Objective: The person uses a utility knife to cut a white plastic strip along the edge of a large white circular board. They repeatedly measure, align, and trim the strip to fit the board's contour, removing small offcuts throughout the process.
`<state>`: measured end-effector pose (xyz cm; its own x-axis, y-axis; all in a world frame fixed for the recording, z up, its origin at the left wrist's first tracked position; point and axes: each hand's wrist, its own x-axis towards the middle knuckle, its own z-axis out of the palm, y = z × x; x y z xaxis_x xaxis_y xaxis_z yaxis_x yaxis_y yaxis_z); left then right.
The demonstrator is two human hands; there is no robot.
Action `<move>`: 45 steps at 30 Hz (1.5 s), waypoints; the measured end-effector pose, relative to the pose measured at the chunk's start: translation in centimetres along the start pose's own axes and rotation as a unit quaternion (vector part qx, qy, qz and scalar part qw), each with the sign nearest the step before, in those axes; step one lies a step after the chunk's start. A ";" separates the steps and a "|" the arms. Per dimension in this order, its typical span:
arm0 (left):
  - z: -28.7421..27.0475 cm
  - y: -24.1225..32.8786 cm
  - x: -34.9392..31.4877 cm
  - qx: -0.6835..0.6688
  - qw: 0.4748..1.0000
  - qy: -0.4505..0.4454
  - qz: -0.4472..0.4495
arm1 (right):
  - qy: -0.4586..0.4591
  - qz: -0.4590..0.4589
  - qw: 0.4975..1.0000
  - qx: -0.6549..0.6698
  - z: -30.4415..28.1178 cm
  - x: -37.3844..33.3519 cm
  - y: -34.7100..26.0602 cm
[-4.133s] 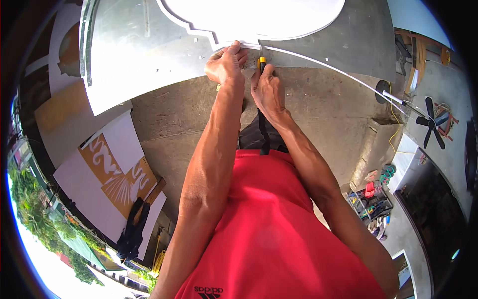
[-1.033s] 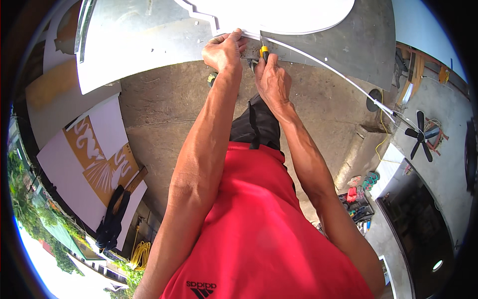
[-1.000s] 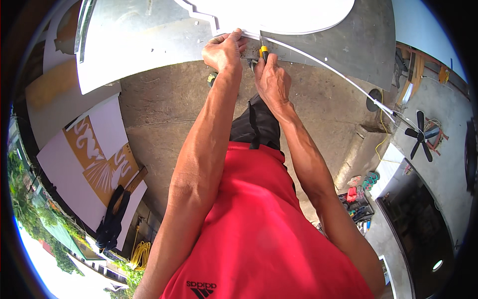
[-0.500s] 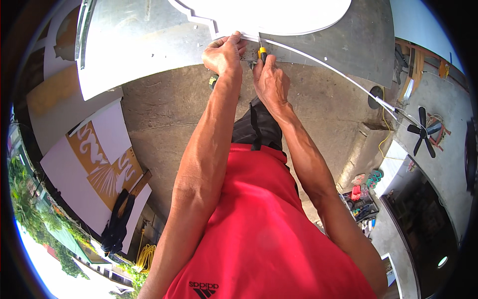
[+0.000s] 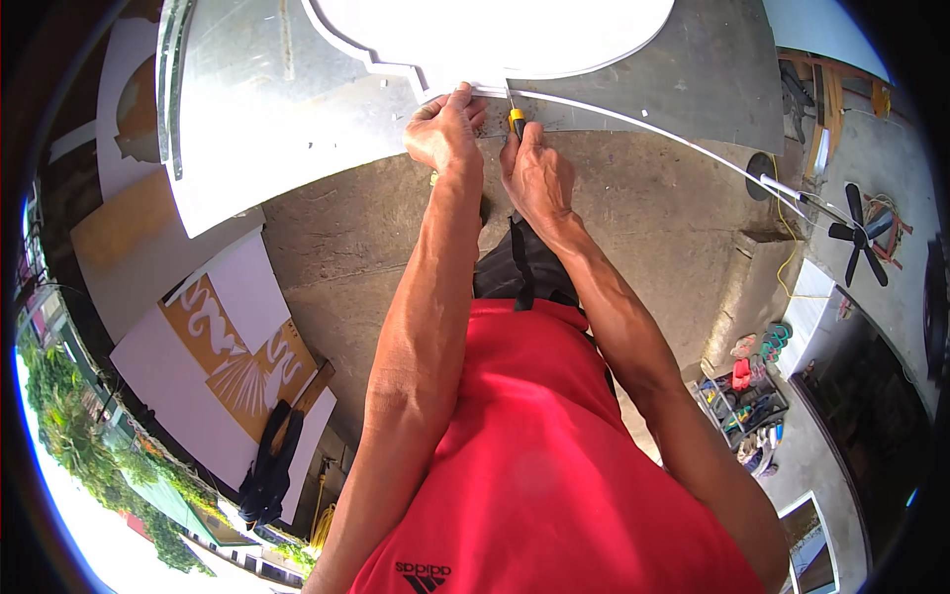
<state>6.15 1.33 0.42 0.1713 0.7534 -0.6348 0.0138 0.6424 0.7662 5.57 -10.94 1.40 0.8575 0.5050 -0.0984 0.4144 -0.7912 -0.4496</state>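
Along the lower rim of a large white curved-outline panel runs a narrow white strip, whose loose length bows off to the right. My left hand is closed on that strip at the panel's rim, thumb and fingers pinching it. Just to the right, my right hand wraps round a yellow-and-black cutter knife. The knife's thin blade points away from me and meets the strip close to my left fingertips. Whether the blade has gone into the strip I cannot tell.
The panel lies on a grey metal-topped table with small white scraps. At right stand a black-bladed fan and a rack of footwear. A yellow cord trails on the floor. Leaning boards are at left.
The whole view has shifted slightly, with table and panel lower in the picture. Both hands keep their hold, and the blade stays at about the same spot on the strip.
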 end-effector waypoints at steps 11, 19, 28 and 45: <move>0.1 0.2 -0.1 0.011 1.000 -0.013 -0.024 | 0.037 -0.031 0.998 -0.035 0.6 -0.1 0.1; -0.1 -0.1 0.2 0.007 0.999 -0.025 -0.018 | 0.059 -0.043 0.997 -0.024 0.9 -0.2 0.3; 0.0 -0.1 0.1 0.013 0.999 -0.027 -0.015 | 0.069 -0.049 0.996 -0.038 1.4 -0.2 0.5; 0.0 0.1 -0.2 0.015 1.000 -0.017 -0.011 | 0.027 -0.023 0.996 -0.078 1.5 0.1 0.2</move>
<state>6.11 1.26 0.57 0.2047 0.7334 -0.6483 0.0479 0.6540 0.7549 5.28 -10.56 -0.04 0.8501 0.5258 -0.0307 0.4923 -0.8139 -0.3086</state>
